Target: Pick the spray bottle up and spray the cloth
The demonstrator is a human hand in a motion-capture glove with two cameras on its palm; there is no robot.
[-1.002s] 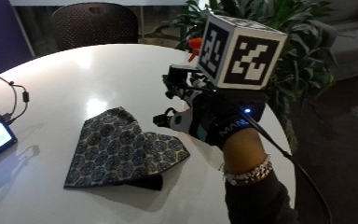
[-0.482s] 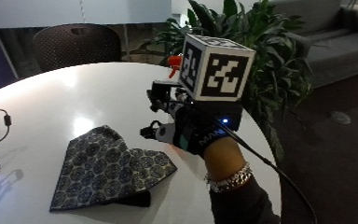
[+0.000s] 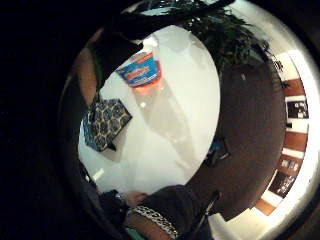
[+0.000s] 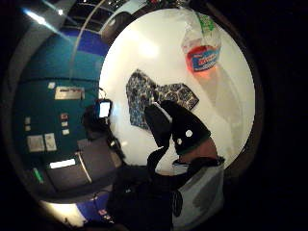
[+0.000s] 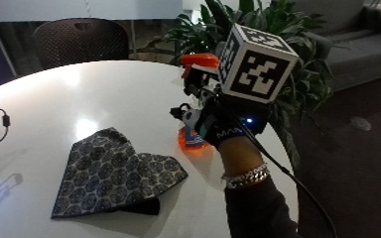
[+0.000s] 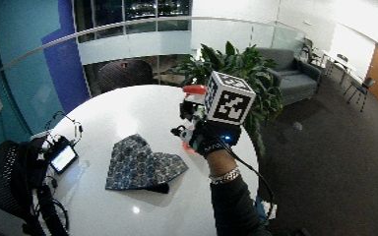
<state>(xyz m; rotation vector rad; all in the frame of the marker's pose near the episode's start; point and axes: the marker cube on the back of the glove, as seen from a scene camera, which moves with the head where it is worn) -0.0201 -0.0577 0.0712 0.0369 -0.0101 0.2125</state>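
Note:
My gloved right hand [image 5: 224, 127] grips a clear spray bottle [image 5: 192, 137] around its neck, fingers curled at the trigger under the red spray head [image 5: 200, 61]. The bottle has orange liquid and a blue label [image 3: 141, 73] and stands upright beside the cloth, on the plant's side; its base looks just above the white round table [image 5: 78, 94]. A folded blue-and-white patterned cloth [image 5: 111, 173] lies flat on the table, apart from the bottle. The palm views show bottle [image 4: 202, 48] and cloth [image 4: 144, 94] with bare table between them.
A small device with a lit screen [image 6: 63, 157] and cables lies at the table's left edge. Behind the table stand a dark chair [image 5: 78, 39] and a large leafy plant [image 5: 289, 29]. The table's edge [image 5: 280, 163] runs close beside my forearm.
The outside view has shifted and come closer. My hand keeps hold of the bottle, whose orange base now shows below the fingers. The cloth lies as before.

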